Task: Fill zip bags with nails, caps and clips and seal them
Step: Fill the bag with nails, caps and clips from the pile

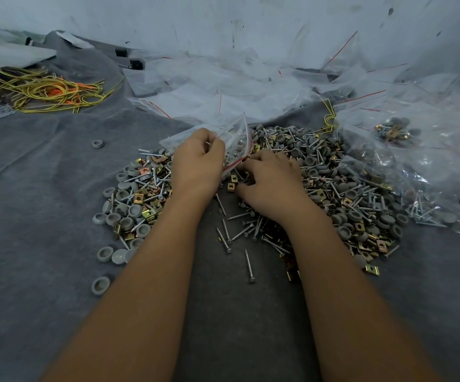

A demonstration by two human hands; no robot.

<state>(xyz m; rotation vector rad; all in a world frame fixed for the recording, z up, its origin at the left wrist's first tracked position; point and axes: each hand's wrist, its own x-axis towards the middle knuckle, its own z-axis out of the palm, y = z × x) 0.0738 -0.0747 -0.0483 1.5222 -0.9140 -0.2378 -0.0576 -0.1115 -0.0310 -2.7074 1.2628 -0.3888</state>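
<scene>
Clear zip bag (235, 142) pinched by left hand (197, 161); right hand (268, 183) curled on clips (234, 178)

A clear red-striped zip bag (235, 142), seemingly part-filled, tilts above the heaped nails, caps and clips (341, 188).

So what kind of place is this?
Probably a small hand-packing workshop: a heap of screws, caps and clips on grey cloth, and loose zip bags against the wall.

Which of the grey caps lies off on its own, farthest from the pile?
The grey cap on the cloth, left of and beyond the left hand. Bare cloth surrounds it; the other strays hug the pile's left edge.
</scene>
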